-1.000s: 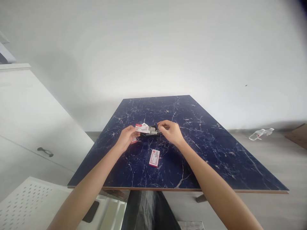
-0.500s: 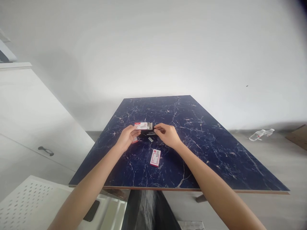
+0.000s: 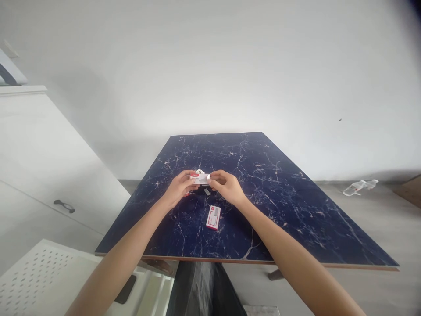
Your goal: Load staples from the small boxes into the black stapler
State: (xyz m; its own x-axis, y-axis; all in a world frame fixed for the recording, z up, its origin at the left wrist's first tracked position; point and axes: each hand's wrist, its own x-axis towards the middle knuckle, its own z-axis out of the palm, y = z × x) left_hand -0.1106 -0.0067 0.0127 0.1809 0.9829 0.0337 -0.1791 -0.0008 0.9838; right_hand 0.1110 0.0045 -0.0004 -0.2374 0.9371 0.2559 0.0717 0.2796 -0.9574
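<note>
Two arms (image 3: 130,243) stretch forward, both hands (image 3: 176,190) pinching one white carton (image 3: 199,179); one red-bordered box (image 3: 213,217) lies nearer on the desk (image 3: 279,210).

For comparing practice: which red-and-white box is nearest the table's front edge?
The fully visible box lying untouched; the held box, between left hand and right hand, is farther back.

A box (image 3: 200,179) sits between the left hand (image 3: 177,189) and the right hand (image 3: 229,188), its right end at the right fingertips. Just on the body side of it lies a strip (image 3: 207,192) (something mostly hidden is there too). Nearer the body than both hands, a second box (image 3: 213,217) rests on the table (image 3: 279,210). Far left of the left hand stands a cabinet (image 3: 42,145).
</note>
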